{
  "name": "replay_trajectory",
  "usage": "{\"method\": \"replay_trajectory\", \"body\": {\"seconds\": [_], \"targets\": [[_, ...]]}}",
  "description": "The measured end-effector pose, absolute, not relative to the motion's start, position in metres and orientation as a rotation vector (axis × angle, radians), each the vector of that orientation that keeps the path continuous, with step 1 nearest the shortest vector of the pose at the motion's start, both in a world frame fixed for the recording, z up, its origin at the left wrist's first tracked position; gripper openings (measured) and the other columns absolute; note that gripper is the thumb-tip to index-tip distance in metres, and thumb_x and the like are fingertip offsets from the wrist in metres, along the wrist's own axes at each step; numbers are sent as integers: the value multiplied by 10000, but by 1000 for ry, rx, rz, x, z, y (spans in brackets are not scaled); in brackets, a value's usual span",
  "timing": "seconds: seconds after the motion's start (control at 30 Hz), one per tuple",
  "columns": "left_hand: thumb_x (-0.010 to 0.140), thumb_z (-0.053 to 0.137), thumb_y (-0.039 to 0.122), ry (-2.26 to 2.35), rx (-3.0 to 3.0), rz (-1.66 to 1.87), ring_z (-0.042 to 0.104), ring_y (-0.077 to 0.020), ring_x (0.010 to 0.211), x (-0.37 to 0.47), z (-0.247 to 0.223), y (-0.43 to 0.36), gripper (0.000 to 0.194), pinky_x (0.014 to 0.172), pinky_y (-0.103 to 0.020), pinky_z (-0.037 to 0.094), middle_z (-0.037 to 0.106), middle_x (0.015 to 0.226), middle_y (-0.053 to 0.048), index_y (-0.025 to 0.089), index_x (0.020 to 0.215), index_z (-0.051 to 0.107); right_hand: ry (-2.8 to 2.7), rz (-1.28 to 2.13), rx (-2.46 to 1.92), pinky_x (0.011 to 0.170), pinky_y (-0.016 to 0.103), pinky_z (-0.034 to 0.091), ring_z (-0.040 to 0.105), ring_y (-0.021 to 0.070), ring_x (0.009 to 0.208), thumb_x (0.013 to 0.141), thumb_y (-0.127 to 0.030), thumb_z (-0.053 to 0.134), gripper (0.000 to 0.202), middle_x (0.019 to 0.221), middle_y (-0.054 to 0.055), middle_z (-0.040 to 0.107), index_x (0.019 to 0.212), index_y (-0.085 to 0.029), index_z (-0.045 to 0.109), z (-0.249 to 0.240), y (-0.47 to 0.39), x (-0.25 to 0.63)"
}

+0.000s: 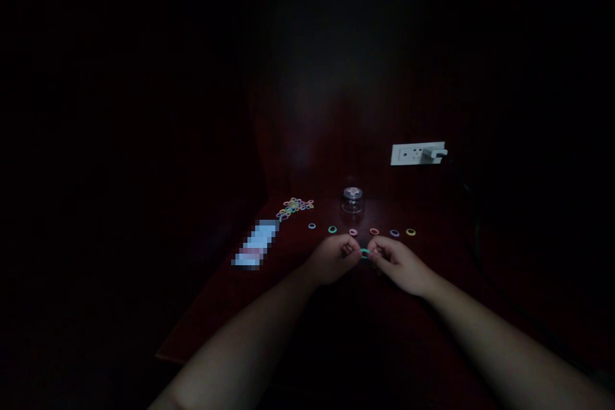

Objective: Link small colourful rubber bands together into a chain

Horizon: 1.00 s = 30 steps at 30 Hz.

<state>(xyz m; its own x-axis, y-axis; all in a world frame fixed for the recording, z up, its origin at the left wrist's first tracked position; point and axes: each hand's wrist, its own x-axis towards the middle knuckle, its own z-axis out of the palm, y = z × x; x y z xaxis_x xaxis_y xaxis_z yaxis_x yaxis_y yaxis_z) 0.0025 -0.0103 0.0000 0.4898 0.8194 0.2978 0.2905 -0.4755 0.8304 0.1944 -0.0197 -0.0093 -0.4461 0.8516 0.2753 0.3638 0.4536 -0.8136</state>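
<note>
Between my two hands a small green hair tie (pixel 365 254) is held above the dark red table (pixel 221 317). My left hand (pixel 335 259) pinches its left side with thumb and fingers, and my right hand (pixel 394 262) pinches its right side. Just beyond my hands lies a row of separate hair ties: a blue one (pixel 312 226), a green one (pixel 332 229), a pink one (pixel 353 232), an orange one (pixel 374 231), a purple one (pixel 394 232) and a yellow one (pixel 410 232).
A heap of mixed hair ties (pixel 294 206) lies at the back left, with a pixelated bright rectangle (pixel 257 243) nearer. A clear lidded jar (pixel 352 202) stands at the back. On the wall a socket (pixel 406 154) holds a plugged-in adapter (pixel 434 153). The surroundings are very dark.
</note>
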Motion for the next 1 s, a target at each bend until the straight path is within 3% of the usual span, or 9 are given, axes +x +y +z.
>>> {"method": "replay_trajectory", "body": {"seconds": [0.63, 1.0], "targets": [[743, 531, 174, 933, 1941, 842, 412, -67, 525, 2, -5, 0, 72, 499, -178, 318, 497, 598, 31, 116, 746, 573, -2124, 938, -981, 505, 219, 322, 414, 104, 553, 848, -330, 495, 178, 620, -31, 445, 765, -173, 496, -2, -26, 191], [770, 578, 272, 937, 2007, 893, 463, -75, 558, -1, -2, 1, 155, 531, -183, 366, 546, 633, 9, 118, 753, 585, -2109, 911, -989, 496, 213, 307, 386, 95, 538, 839, -306, 496, 161, 604, -45, 423, 745, -175, 482, -5, -21, 194]]}}
